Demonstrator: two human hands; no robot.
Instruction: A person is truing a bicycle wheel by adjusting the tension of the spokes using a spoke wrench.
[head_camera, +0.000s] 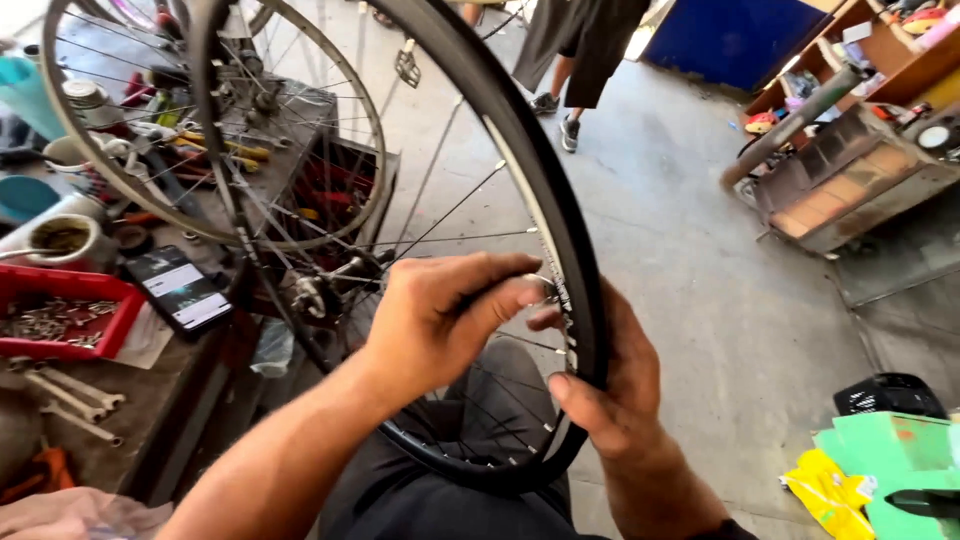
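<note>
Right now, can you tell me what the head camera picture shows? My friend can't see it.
A person's left hand pinches something small at the rim of a black bicycle wheel while the right hand grips the tyre. A second wheel stands by a cluttered workbench with a red tray and a phone.

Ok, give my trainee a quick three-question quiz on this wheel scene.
1. True or false: the right hand grips the wheel at its rim.
2. What does the left hand do? A) holds the phone B) pinches at the rim's inner side C) lifts a wrench
3. Fill in: the red tray on the bench holds small metal ____.

Key: 1 true; 2 B; 3 parts.
</note>
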